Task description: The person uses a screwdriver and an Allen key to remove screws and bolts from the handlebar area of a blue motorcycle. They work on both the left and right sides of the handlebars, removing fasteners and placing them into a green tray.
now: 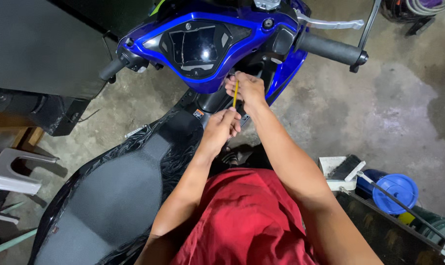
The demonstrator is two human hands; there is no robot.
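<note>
red cloth (242, 221) fills the lower middle of the view, and both bare forearms stretch forward over it toward a blue scooter (281, 68). left hand (221, 128) is curled shut around the lower end of a thin yellow tool (236, 93), knuckles up. right hand (247, 89) sits just beyond, fingers pinched closed on the tool's upper end, right under the glossy blue dash panel with its dark screen (197, 46). beside the left arm lies the scooter's matte black seat (119, 196); rough grey concrete floor (379, 108) lies to the right.
</note>
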